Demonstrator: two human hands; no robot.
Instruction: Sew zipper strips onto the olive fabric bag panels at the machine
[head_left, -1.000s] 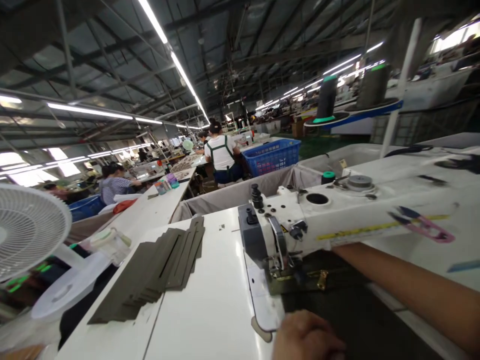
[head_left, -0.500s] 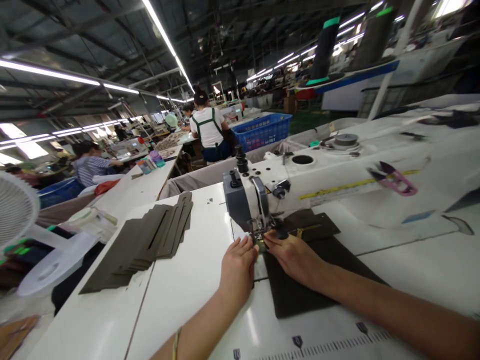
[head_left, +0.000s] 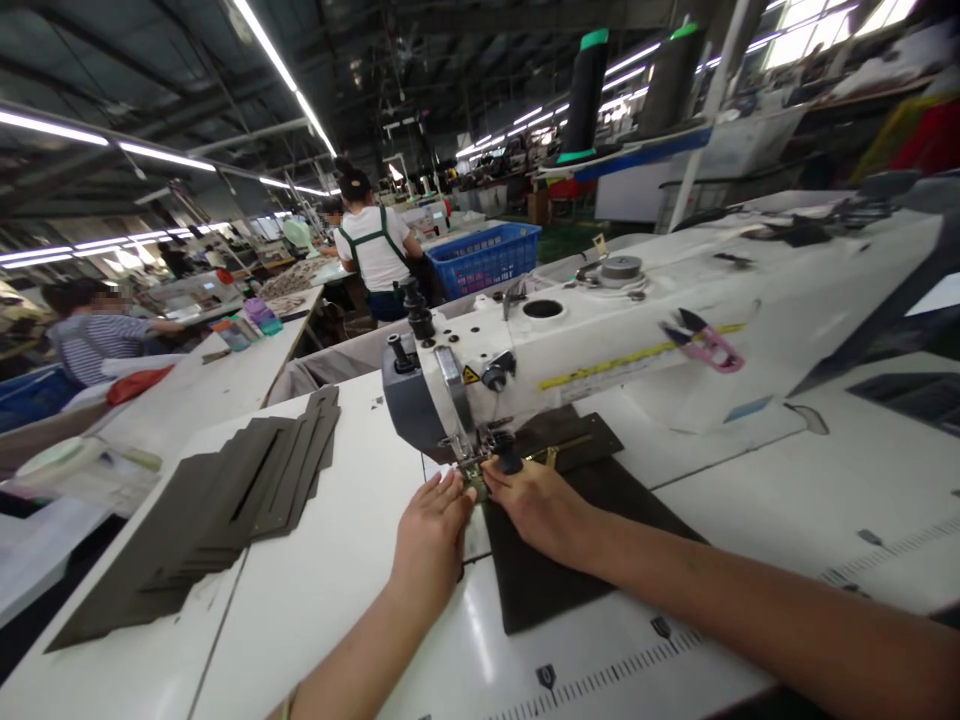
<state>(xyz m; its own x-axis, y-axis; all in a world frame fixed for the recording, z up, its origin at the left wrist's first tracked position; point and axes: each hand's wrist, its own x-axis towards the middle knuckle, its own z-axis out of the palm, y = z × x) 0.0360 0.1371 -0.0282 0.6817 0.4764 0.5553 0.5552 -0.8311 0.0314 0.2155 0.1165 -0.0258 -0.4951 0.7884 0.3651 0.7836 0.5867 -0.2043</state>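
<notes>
Hands meet at the needle of a white sewing machine (head_left: 600,345), where a dark panel (head_left: 544,585) lies on the white bench (head_left: 315,620), its upper end at the presser foot and its lower corner pointing toward the wearer. The left hand (head_left: 431,525), palm down with fingers close together, rests just left of the foot; the right hand (head_left: 536,500), fingers bent, bears on the panel just right of it. Whether either hand pinches the material cannot be told. A gold-coloured zipper pull (head_left: 551,458) shows beyond the right hand, on a dark strip (head_left: 589,440) beneath the machine's arm. Pink-handled snips (head_left: 712,345) sit against the machine's side, over a yellow measuring tape (head_left: 592,372). Overlapping dark pieces (head_left: 217,500) fan out on the bench to the left. Behind, near a blue crate (head_left: 487,260), a person in a white top (head_left: 375,245) faces away.
</notes>
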